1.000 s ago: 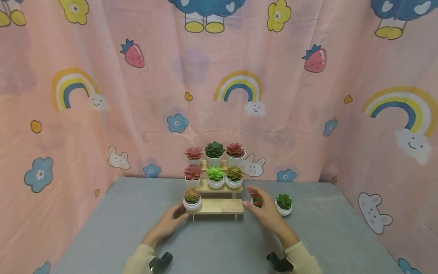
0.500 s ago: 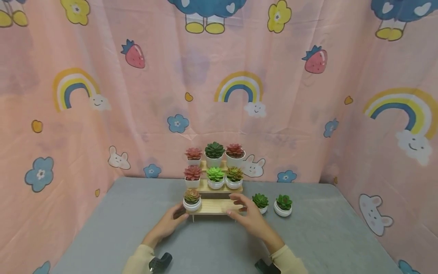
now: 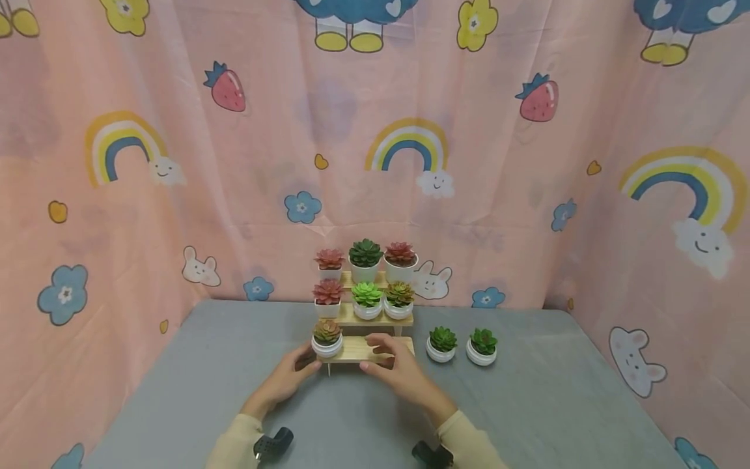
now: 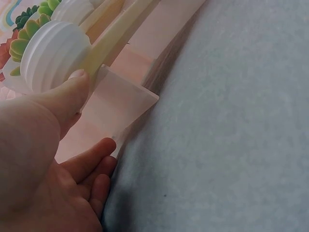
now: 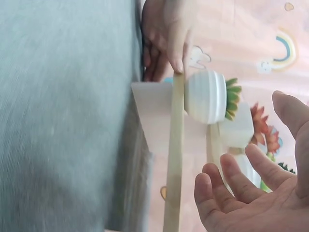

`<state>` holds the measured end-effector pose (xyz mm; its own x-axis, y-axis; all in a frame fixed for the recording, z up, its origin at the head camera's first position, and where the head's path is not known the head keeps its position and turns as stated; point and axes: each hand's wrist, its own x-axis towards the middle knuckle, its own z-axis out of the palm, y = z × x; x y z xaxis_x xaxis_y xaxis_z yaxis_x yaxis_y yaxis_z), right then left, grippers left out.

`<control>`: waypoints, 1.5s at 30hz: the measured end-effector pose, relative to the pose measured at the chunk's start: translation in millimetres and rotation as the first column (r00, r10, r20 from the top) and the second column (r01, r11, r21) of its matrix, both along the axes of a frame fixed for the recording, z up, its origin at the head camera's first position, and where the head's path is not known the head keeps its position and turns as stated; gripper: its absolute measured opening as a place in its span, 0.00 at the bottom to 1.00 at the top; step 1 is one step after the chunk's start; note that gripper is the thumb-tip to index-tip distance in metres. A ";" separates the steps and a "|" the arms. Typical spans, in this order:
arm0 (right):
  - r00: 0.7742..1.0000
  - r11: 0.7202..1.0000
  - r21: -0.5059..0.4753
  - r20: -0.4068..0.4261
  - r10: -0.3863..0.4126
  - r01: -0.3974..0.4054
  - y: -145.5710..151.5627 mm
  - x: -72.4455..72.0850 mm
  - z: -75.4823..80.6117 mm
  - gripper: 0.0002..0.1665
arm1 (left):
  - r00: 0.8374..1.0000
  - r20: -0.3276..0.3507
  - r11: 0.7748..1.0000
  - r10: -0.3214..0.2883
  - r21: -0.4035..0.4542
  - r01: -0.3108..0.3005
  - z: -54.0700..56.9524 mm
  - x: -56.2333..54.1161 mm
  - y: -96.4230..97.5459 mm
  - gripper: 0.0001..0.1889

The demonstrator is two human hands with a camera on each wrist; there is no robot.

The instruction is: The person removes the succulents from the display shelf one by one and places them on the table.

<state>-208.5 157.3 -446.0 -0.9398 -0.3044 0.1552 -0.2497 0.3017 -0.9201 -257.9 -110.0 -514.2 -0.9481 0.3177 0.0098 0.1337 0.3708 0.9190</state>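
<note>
Left hand (image 3: 284,378): at the left end of the wooden bottom shelf (image 3: 351,350), thumb tip touching the board just beside a brownish-green potted plant (image 3: 327,337), the lower fingers relaxed and loosely bent beneath; nothing gripped in the palm. Right hand (image 3: 407,378): above the right-hand part of the same shelf, apart from it, thumb spread from gently curved fingers, well open, holding nothing; in the head view it covers some of the board. Brownish-green plant: upright in a ribbed white pot, on the shelf's left end. Middle shelf (image 3: 347,316), behind: one red plant (image 3: 327,298), one bright green plant (image 3: 366,299), one olive-red plant (image 3: 399,299), in a row. Top shelf (image 3: 347,281), at the rear: one pink-red plant, one dark green plant (image 3: 365,258), one deep red plant. Grey worktop (image 3: 556,397): two green plants (image 3: 441,344), side by side, right of the shelves. Backdrop: pink cloth (image 3: 263,150) printed with rainbows and strawberries.
</note>
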 end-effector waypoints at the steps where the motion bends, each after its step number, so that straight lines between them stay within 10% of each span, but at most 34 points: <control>1: 1.000 1.000 -0.001 0.005 0.002 -0.002 -3.2 -1.1 -0.6 0.28 | 1.000 0.002 1.000 0.001 -0.004 -0.001 0.0 0.0 -0.4 0.33; 45: 0.991 0.991 0.037 -0.025 -0.128 0.129 -70.8 -37.5 -9.2 0.32 | 0.997 -0.046 0.997 -0.069 0.031 0.070 -5.3 -4.1 -3.8 0.33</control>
